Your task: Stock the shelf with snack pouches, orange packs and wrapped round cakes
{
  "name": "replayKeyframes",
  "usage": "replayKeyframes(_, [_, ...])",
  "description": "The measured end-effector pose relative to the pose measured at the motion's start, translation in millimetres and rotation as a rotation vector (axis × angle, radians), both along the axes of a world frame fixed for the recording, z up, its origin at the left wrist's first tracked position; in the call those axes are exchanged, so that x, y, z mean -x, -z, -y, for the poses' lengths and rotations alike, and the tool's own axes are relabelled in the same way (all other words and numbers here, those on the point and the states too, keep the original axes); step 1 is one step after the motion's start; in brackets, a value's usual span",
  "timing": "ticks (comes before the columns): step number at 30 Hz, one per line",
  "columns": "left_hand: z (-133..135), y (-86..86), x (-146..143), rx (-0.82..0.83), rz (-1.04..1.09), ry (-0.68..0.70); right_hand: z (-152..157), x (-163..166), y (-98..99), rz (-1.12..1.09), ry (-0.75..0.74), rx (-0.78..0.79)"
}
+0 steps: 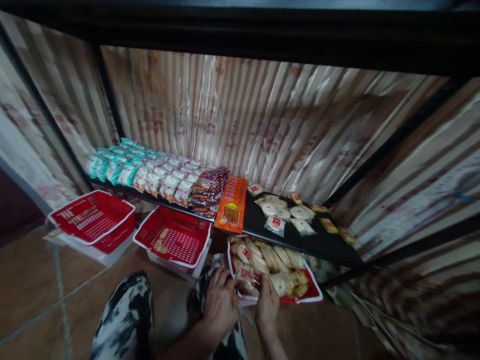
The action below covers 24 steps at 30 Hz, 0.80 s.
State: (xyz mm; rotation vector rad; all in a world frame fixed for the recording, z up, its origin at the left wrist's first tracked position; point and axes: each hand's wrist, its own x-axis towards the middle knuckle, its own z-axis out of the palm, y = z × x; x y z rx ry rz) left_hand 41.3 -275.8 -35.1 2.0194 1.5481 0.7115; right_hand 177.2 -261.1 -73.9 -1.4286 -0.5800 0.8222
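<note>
My left hand [221, 301] lies palm down on my knee in black-and-white patterned trousers, fingers extended. At the front rim of the right-hand red basket [314, 285], my right hand [267, 301] has its thumb and fingers closed together. A thin pale edge shows at its fingertips, too small to name. Just beyond them, a clear-wrapped packet with a red label [244, 273] lies in the basket. Around it are several pale round wrapped cakes [279, 282] and yellowish packets [300, 283].
A low black shelf [258, 220] holds rows of teal-and-white snack packets [127, 172], an orange bag [231, 207] and loose wrapped cakes [300, 212]. Two more red baskets stand left, one [120, 220] beside another [187, 245] with a few pale pieces. A dark beam [240, 37] crosses above.
</note>
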Motion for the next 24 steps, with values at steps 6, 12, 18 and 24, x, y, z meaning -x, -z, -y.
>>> replayKeyframes(6, [28.9,-16.6,2.2,0.073,0.010,0.013,28.5,-2.3,-13.1,0.075,-0.031,-0.037])
replayKeyframes(12, [51.9,-15.3,-3.4,0.089,0.007,0.007,58.0,-13.7,-15.4,0.063,0.027,-0.032])
replayKeyframes(18, [63.0,-16.3,-1.9,0.059,-0.004,-0.001,81.6,-23.8,-6.1,0.068,0.018,-0.009])
replayKeyframes(24, [62.9,-20.7,1.9,0.036,0.025,0.021,82.8,-12.5,-19.1,0.061,0.017,-0.035])
